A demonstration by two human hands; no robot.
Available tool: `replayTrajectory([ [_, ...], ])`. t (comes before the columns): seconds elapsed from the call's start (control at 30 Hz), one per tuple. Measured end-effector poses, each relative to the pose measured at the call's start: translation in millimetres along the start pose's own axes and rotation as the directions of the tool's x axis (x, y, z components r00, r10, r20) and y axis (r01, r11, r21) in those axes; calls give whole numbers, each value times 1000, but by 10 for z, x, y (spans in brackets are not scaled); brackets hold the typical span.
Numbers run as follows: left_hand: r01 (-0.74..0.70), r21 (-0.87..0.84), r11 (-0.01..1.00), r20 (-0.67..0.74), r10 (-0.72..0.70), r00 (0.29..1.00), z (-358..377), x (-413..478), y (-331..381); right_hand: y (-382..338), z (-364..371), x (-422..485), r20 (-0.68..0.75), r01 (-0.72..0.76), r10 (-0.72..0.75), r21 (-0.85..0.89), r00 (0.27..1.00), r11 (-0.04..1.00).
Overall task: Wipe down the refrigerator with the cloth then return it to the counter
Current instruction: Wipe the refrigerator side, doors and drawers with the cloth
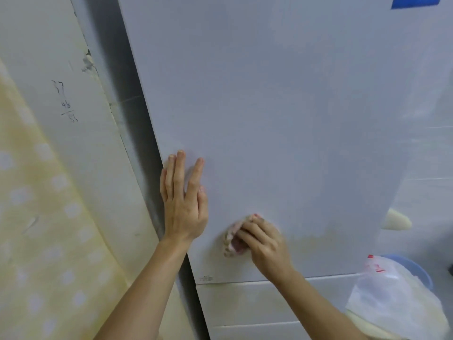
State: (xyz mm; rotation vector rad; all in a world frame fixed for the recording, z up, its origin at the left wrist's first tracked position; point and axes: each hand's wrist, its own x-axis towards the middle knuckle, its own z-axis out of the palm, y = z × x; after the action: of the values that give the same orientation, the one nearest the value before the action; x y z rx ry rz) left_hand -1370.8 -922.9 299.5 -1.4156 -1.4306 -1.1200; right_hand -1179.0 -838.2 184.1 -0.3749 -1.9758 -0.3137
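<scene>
While the left hand [183, 204] lies flat against the fridge [282, 106] near the door's left edge, fingers [180, 168] straight and released, seemingly to steady it, the right hand [263, 241] has its fingers curled round a bunched pink cloth [232, 241]. It presses the cloth to the lower part of the same door, a little above the seam to the drawer [257, 305]. The wiping step is in hand and the return is not yet begun; no counter shows. A yellowish smear [313, 241] lies on the door just right of the cloth. The next stroke likely calls for firm pressure swept rightward over it, then down to the drawer, keeping the cloth bunched in the grip.
</scene>
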Motion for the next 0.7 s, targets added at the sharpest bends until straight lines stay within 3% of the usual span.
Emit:
replayTrajectory([
  [0.07,-5,-2,1000,8,5,1000,21,-13,48,81,-82,-146,151,44,-49,39,987,998],
  [0.13,-5,-6,1000,16,5,1000,49,-12,109,139,-248,-31,200,59,-69,56,977,997],
  [0.23,-9,-12,1000,22,10,1000,101,13,219,310,-592,462,-19,-28,28,4,999,1000],
  [0.33,-13,-19,1000,26,13,1000,147,67,326,564,-911,981,-299,-195,160,-91,941,977],
  [0.43,-5,-4,1000,53,5,999,190,66,401,624,-891,1032,-372,-292,236,-102,898,951],
  [0.57,40,46,998,119,-45,992,223,31,481,607,-633,257,-215,-216,200,-53,956,975],
  [0.7,62,81,995,148,-73,986,192,27,509,734,-573,-553,125,-145,144,-5,982,989],
])
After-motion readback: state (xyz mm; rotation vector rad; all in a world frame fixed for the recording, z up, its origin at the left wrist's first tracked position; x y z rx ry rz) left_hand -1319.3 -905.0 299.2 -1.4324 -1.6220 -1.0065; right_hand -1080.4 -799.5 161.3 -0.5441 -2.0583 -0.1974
